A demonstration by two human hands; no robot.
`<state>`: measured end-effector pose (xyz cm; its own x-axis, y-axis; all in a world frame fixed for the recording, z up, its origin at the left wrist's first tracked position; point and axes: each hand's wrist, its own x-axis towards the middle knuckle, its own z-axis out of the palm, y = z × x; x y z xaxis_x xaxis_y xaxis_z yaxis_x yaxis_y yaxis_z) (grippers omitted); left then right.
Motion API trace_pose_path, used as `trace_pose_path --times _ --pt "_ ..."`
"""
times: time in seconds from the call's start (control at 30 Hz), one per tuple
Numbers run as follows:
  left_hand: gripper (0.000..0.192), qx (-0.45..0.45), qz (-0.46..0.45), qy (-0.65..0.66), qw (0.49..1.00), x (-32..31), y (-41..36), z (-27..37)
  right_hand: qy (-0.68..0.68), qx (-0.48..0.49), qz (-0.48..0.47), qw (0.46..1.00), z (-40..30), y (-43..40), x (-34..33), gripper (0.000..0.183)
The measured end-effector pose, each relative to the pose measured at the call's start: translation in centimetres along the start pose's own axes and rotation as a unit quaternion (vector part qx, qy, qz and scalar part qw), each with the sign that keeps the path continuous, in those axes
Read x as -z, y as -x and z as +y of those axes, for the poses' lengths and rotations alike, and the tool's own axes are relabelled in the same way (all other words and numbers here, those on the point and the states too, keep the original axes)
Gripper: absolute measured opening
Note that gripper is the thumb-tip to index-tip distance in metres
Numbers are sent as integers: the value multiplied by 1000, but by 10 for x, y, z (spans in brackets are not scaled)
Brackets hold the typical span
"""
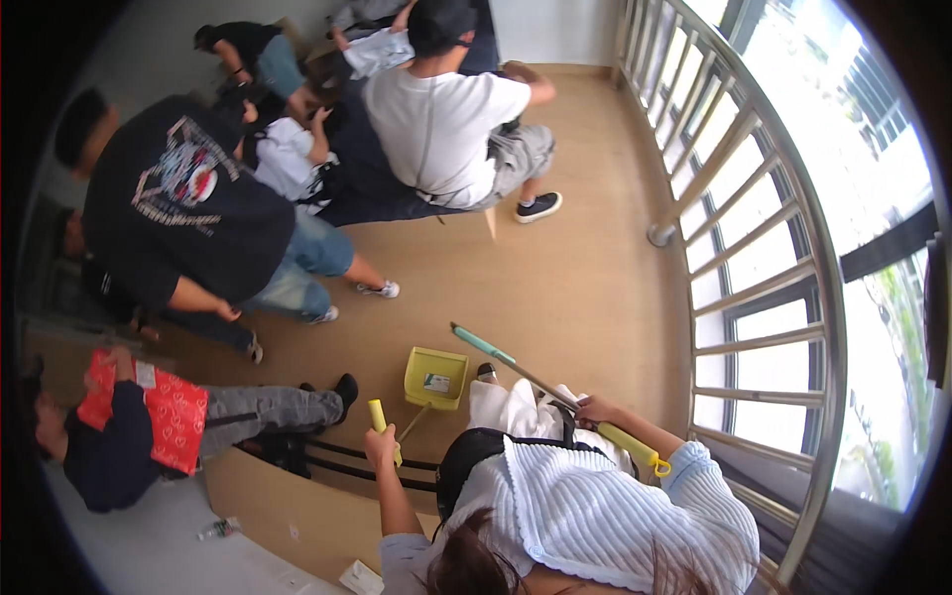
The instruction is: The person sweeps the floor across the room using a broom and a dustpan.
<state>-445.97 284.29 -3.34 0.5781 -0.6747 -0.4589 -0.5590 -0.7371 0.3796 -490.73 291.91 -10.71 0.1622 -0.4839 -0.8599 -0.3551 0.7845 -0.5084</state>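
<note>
My left hand [381, 446] grips the yellow handle [378, 416] of a long-handled dustpan, whose yellow-green pan [436, 378] sits over the floor in front of me and bears a label. In my right hand [597, 410] is a metal pole [547, 388] with a yellow grip and hanging loop [660, 467] at its near end and a teal section [483, 344] towards its far end. The pole slants up and left past the pan; whether its dark tip touches the floor I cannot tell. A black bag lies at my waist.
A metal railing [822, 297] runs along the windows at right. Several people are nearby: one in a white shirt [446, 126] sits on a dark-covered surface, one in a black shirt [186, 201] stands at left, another holds a red bag [175, 416]. A bottle [219, 528] lies at lower left.
</note>
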Motion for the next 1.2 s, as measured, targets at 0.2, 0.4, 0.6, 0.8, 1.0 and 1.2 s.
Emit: trace_pose_path --times 0.2,0.4,0.6,0.8,1.0,1.2 --pt "30 -119 -48 -36 991 -40 27 117 -218 -18 104 970 47 23 38 10" --pt "30 -248 -120 -74 959 -131 56 260 -458 -73 250 850 91 29 100 10" --pt "28 -329 -166 -60 928 -197 74 388 -564 -78 302 764 105 23 146 10" --pt "28 -367 -205 -40 907 -283 71 523 -618 -71 281 731 111 -20 237 11" --pt "31 -419 -239 -38 875 -350 59 643 -621 -75 253 738 63 -48 364 12" --pt "30 -391 -259 7 883 -402 68 736 -686 -53 178 704 -1 -52 443 13"
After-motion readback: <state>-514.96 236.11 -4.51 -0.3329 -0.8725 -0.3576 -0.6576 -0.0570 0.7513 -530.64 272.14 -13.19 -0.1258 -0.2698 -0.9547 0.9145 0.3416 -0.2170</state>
